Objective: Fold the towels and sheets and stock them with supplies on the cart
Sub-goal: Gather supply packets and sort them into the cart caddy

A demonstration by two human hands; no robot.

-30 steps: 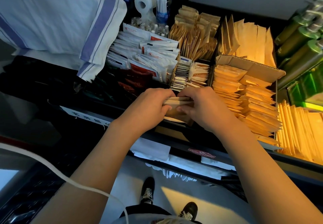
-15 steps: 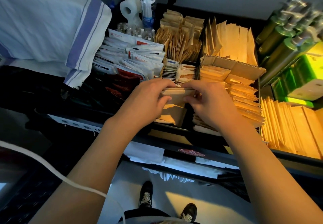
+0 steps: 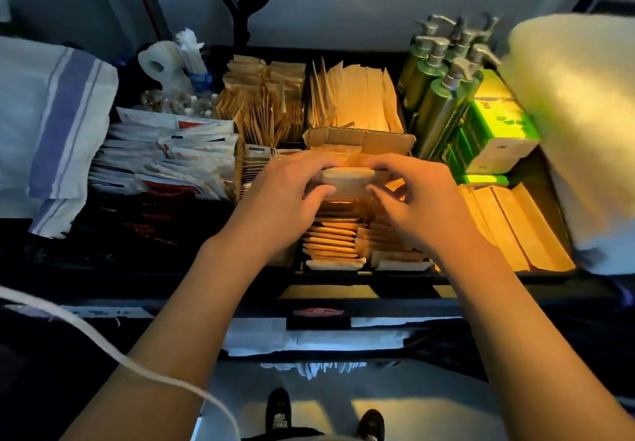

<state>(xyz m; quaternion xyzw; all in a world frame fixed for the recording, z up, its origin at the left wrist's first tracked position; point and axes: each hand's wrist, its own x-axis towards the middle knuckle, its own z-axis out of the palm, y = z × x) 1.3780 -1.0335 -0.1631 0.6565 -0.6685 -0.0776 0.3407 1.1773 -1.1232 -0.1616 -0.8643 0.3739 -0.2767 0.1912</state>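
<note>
Both my hands hold a small stack of tan paper packets (image 3: pixel 347 182) above the middle of the cart's top tray (image 3: pixel 360 280). My left hand (image 3: pixel 285 200) grips the stack's left end, fingers curled over it. My right hand (image 3: pixel 415 200) pinches the right end with thumb and fingertips. Under the stack, rows of the same tan packets (image 3: pixel 333 237) fill a cardboard box (image 3: pixel 360 136). A folded white towel with blue stripes (image 3: pixel 58 124) lies at the tray's left end. A folded cream towel (image 3: pixel 580 124) lies at the right end.
White and red sachets (image 3: pixel 171 155) fill the left compartment. Brown packets (image 3: pixel 264 103) and pale envelopes (image 3: pixel 357 97) stand at the back. Green pump bottles (image 3: pixel 443 86) and green boxes (image 3: pixel 494 131) sit at the right, long tan packets (image 3: pixel 515 227) in front. White linens (image 3: pixel 309 341) lie on the shelf below.
Both hands have lifted the packet stack and carried it right, from the narrow middle slot to above the cardboard box. The view has shifted right, bringing in the cream towel.
</note>
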